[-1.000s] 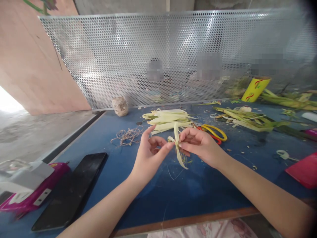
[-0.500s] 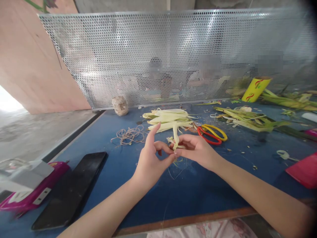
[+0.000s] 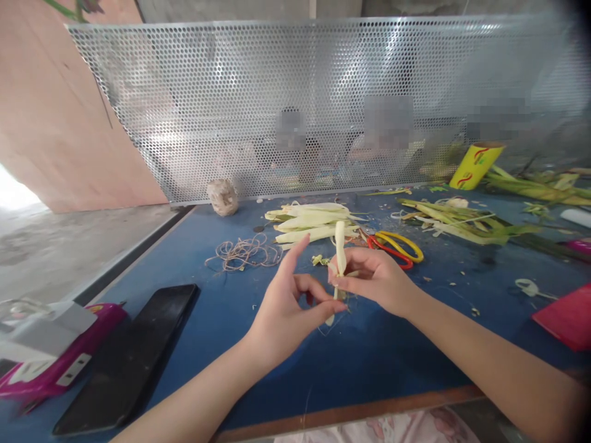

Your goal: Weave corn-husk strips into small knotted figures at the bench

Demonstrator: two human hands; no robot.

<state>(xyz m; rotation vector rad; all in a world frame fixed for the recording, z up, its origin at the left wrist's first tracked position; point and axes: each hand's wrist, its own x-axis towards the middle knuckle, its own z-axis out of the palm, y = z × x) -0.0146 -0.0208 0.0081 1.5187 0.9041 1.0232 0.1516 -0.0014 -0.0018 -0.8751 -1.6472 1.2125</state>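
Observation:
A pale corn husk strip point(image 3: 340, 246) stands upright between the fingers of my right hand point(image 3: 376, 280), which is closed on it. Lower down, my left hand point(image 3: 289, 304) pinches the thin tail of the same husk between thumb and a finger, its index finger pointing up. Behind the hands lies a pile of pale husks point(image 3: 318, 220). Scissors point(image 3: 392, 246) with red and yellow handles rest just beyond my right hand. A loose tangle of brown string point(image 3: 244, 253) lies left of the pile. A small husk scrap point(image 3: 319, 261) sits between my hands.
A black phone point(image 3: 132, 357) and a purple power strip point(image 3: 69, 351) with a charger lie at left. Perforated metal point(image 3: 258, 92) rises at the table's back; people sit behind it. At right are green husks point(image 3: 462, 221), a yellow tube point(image 3: 478, 166) and a red object point(image 3: 566, 317).
The husk has turned from drooping to upright and shifted slightly right. My left fingers have slid lower along it, to its tail. A small scrap now shows on the table behind.

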